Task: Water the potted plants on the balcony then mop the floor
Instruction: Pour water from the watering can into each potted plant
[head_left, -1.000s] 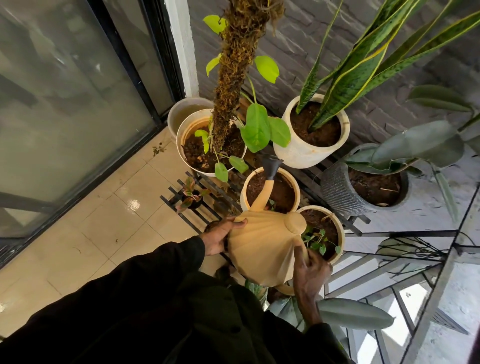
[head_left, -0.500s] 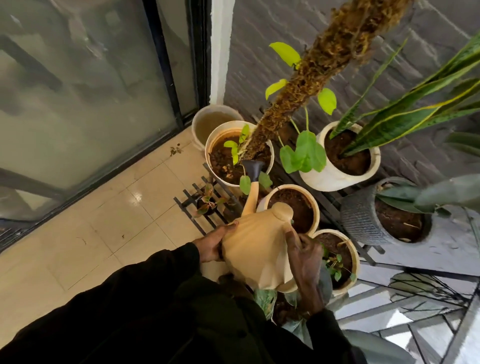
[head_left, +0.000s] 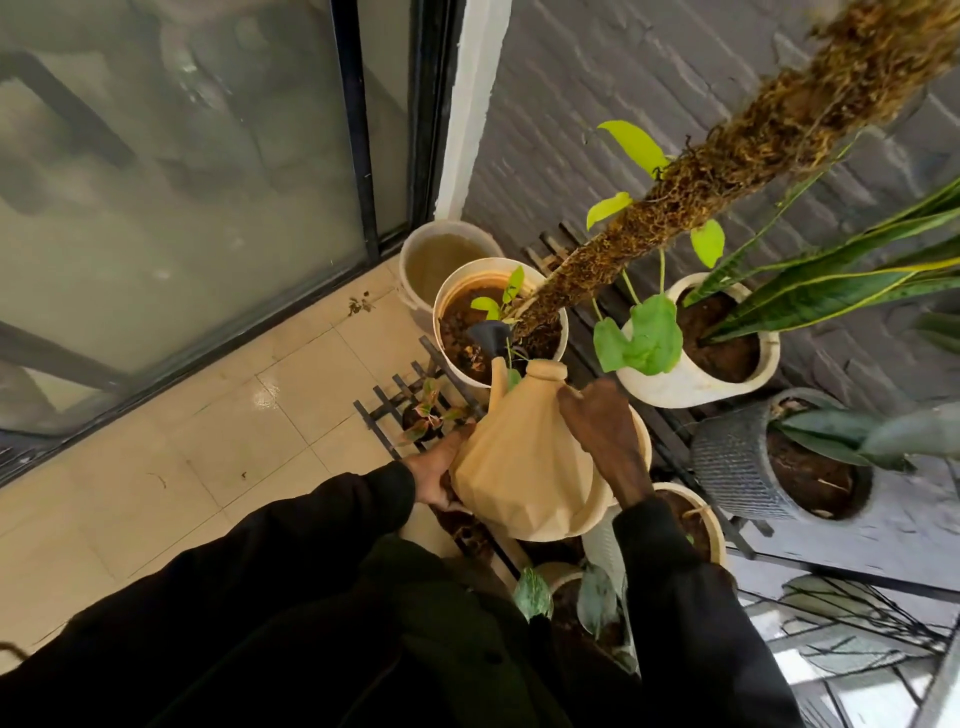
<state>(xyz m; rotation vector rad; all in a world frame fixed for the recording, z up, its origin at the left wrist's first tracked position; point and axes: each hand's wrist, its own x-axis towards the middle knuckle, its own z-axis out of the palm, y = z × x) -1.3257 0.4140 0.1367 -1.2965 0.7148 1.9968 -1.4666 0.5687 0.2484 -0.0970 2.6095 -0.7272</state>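
A beige faceted watering can (head_left: 524, 462) is held in both hands. My left hand (head_left: 436, 475) cups its left underside and my right hand (head_left: 602, 436) grips its upper right side. Its dark spout head (head_left: 489, 335) hangs over the soil of a cream pot (head_left: 452, 291) that holds a tall moss pole (head_left: 727, 171) with light green leaves. To the right stand a white pot (head_left: 691, 387) with a snake plant and a grey ribbed pot (head_left: 732, 467). A cream pot (head_left: 711, 525) is partly hidden behind my right arm.
A black slatted plant stand (head_left: 387, 402) carries the pots and a tiny red-leaved plant (head_left: 431, 413). An empty pale bucket (head_left: 447, 249) sits in the corner by the glass sliding door (head_left: 182, 182). Beige floor tiles (head_left: 182, 467) lie at left, a grey brick wall (head_left: 597, 78) behind, railing at lower right.
The can has swung left and forward, so its spout moved from the small middle pot to over the moss-pole pot. My right hand shifted higher on the can's side.
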